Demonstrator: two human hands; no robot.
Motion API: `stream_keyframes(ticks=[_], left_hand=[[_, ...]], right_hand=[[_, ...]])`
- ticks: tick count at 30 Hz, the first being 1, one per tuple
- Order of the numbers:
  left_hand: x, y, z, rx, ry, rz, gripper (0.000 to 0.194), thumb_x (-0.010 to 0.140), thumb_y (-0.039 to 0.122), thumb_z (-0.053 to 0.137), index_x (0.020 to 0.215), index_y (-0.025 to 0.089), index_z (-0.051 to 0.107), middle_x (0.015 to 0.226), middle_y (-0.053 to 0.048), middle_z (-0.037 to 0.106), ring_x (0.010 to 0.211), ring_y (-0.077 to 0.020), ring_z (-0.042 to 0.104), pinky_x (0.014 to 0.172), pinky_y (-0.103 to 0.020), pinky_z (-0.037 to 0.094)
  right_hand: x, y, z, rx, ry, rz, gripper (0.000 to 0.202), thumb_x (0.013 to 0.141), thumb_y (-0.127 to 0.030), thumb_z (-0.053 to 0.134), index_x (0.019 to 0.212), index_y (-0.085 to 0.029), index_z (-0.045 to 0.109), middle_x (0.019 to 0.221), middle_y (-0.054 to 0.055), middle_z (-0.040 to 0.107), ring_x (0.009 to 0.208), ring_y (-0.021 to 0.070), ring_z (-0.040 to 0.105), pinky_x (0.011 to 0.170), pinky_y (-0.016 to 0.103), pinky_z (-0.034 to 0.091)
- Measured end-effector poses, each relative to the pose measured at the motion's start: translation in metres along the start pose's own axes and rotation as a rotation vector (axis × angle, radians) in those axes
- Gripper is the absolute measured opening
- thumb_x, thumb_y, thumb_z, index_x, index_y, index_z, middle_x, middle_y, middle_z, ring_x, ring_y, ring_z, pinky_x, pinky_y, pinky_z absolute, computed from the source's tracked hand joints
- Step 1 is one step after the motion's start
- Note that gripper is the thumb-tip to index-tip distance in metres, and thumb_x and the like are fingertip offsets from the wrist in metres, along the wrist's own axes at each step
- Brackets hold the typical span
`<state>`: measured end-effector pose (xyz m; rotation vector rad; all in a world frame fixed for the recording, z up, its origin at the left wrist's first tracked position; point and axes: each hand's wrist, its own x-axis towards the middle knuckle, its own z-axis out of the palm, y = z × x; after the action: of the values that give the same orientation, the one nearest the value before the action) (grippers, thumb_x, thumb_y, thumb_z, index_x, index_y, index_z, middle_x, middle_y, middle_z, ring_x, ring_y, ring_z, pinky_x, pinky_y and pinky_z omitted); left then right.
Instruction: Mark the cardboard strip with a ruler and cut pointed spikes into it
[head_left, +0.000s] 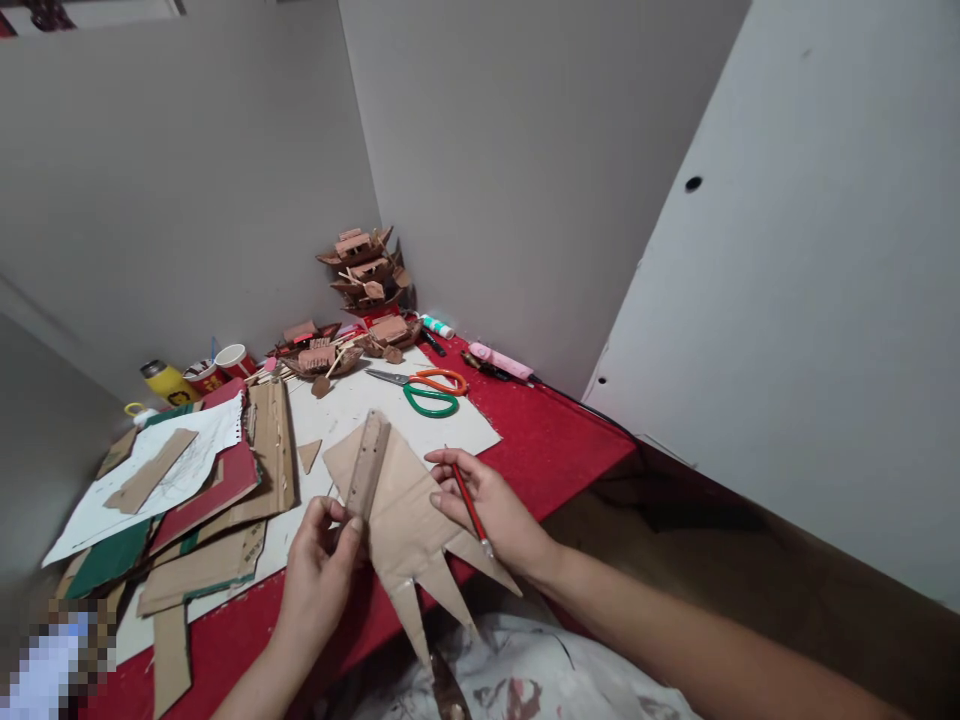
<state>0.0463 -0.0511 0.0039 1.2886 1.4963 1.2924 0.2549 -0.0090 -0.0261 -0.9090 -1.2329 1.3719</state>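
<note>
A cut piece of brown cardboard (401, 500) with several long pointed prongs lies over the near edge of the table. On its left part rests a narrow brown strip (369, 458) with small dark dots along it. My left hand (330, 550) is closed on the lower end of this strip, thumb on top. Between the fingers of my right hand (499, 515) is a red pencil (469, 505), tip pointing away from me. The same hand touches the cardboard's right edge. Scissors (431, 388) with orange and green handles lie beyond the cardboard, blades apart.
Small brown model boats (364, 270) are stacked in the corner, others in front. Cardboard scraps (202, 570), a paper sheet (165, 470) and a red folder (210, 500) pile up at left. A pink glue gun (501, 360) lies by the wall. Cups (234, 360) stand behind.
</note>
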Motion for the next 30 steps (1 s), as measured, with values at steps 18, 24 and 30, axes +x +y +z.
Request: stream_keyframes(ticks=[18,24,30], left_hand=[[0.027,-0.009,-0.022,-0.15,0.159,-0.094,0.046,0.065,0.053,0.078,0.088,0.022,0.051,0.062,0.003,0.065,0.051,-0.0127,0.06,0.051,-0.023,0.049],[0.031,-0.013,-0.026,-0.007,0.182,-0.029,0.054,0.062,0.055,0.078,0.097,0.017,0.063,0.072,-0.002,0.066,0.062,-0.0184,0.062,0.059,-0.031,0.051],[0.022,0.023,-0.029,0.132,0.266,0.126,0.053,0.074,0.061,0.067,0.107,0.019,0.068,0.106,-0.009,0.069,0.1,-0.0255,0.061,0.091,-0.036,0.045]], right_hand=[[-0.022,-0.013,-0.013,0.343,0.153,-0.088,0.043,0.071,-0.03,0.082,0.109,-0.026,0.062,0.097,0.0,0.061,0.091,0.015,0.059,0.085,0.026,0.047],[-0.023,-0.012,-0.013,0.361,0.133,-0.077,0.042,0.072,-0.031,0.082,0.109,-0.026,0.062,0.098,0.001,0.061,0.093,0.0152,0.059,0.086,0.026,0.046],[-0.024,-0.014,-0.014,0.305,0.125,-0.052,0.045,0.071,-0.035,0.081,0.11,-0.025,0.061,0.097,0.001,0.06,0.091,0.0165,0.059,0.085,0.029,0.047]])
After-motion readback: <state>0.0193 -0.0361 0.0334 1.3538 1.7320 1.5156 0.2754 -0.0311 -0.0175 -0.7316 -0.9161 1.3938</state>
